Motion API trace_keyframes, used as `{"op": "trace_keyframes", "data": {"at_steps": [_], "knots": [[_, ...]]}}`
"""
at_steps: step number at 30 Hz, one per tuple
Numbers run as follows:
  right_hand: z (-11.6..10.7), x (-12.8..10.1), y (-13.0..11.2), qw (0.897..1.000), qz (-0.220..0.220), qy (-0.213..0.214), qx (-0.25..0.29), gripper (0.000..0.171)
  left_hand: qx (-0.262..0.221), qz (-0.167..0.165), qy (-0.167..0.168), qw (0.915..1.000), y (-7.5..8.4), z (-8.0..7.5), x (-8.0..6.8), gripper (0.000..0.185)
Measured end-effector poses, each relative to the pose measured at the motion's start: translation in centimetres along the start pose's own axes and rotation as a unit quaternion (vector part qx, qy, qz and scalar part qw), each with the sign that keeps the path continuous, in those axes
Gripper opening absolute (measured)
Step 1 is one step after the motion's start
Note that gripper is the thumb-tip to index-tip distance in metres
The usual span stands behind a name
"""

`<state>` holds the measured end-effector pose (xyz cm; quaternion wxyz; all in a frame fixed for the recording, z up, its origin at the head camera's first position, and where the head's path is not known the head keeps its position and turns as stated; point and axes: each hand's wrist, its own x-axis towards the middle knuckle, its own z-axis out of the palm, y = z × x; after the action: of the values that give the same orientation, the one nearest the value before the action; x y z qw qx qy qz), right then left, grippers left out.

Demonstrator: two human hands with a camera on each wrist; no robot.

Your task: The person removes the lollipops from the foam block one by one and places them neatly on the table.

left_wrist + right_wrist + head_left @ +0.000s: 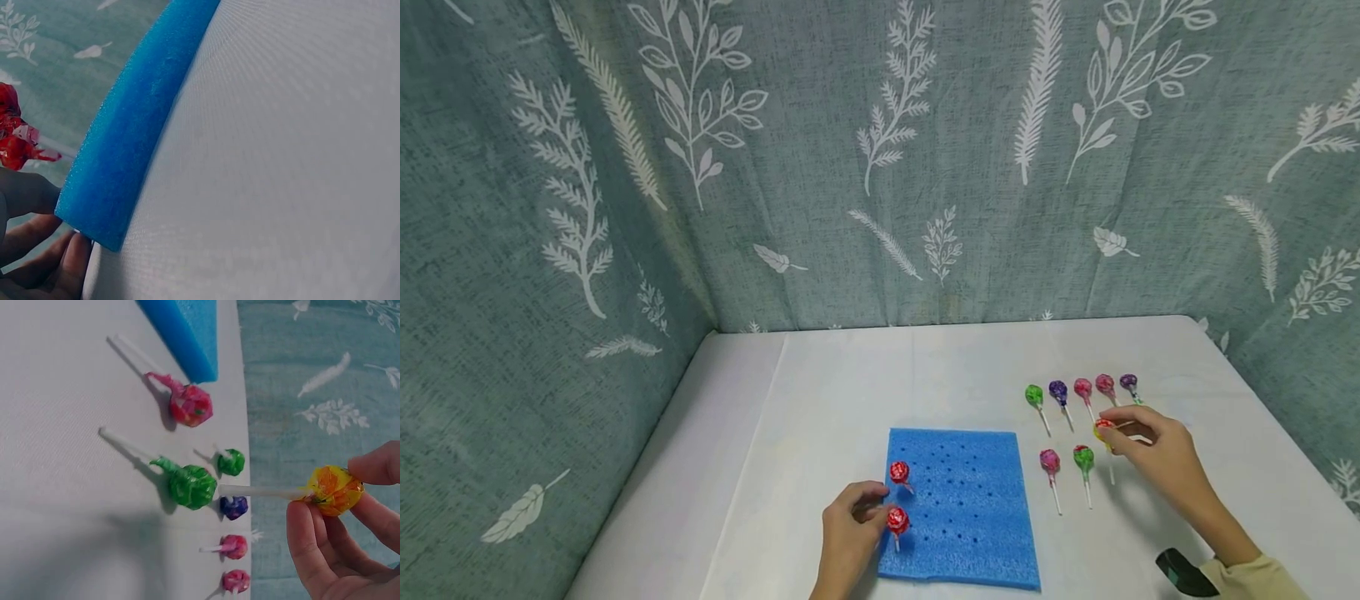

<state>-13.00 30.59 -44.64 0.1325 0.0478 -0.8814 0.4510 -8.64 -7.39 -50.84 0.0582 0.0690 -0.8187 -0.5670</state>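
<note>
In the right wrist view, my right hand (1165,454) pinches a yellow-and-orange wrapped lollipop (337,490) by its candy head, the white stick pointing away from the fingers. In the head view that hand is over the right side of the table, above other lollipops. My left hand (850,529) grips the left edge of a blue foam board (955,558) dotted with rows of small holes. Two red lollipops (898,520) stand upright in the board's left column, the nearer one right beside the left fingertips.
Behind the right hand a row of lollipops runs from a green one (1034,395) to a purple one (1128,382). A pink lollipop (1050,461) and a green-and-red one (1083,457) lie nearer. All are on the white table (820,400), backed by a leaf-patterned curtain (820,167).
</note>
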Motion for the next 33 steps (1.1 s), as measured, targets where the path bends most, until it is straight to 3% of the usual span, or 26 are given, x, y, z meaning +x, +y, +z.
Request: {"op": "trace_keyframes", "data": {"at_steps": [7,22,28,33], "knots": [[-0.1,0.2,0.8,1.000,0.025,-0.014,-0.001,0.029,-0.003,0.015,0.000,0.9999,0.2,-0.1,0.1,0.021],[-0.1,0.5,2.0,0.997,0.056,-0.037,-0.041,0.034,0.007,-0.004,-0.004,1.0000,-0.1,0.1,0.2,0.022],[0.2,0.7,2.6,0.993,0.093,-0.062,-0.028,0.038,0.008,0.008,-0.001,0.9999,0.0,0.0,0.1,0.021],[0.5,0.9,3.5,0.990,0.117,-0.076,-0.034,0.037,0.015,-0.003,0.003,0.9999,0.0,0.0,0.0,0.020]]}}
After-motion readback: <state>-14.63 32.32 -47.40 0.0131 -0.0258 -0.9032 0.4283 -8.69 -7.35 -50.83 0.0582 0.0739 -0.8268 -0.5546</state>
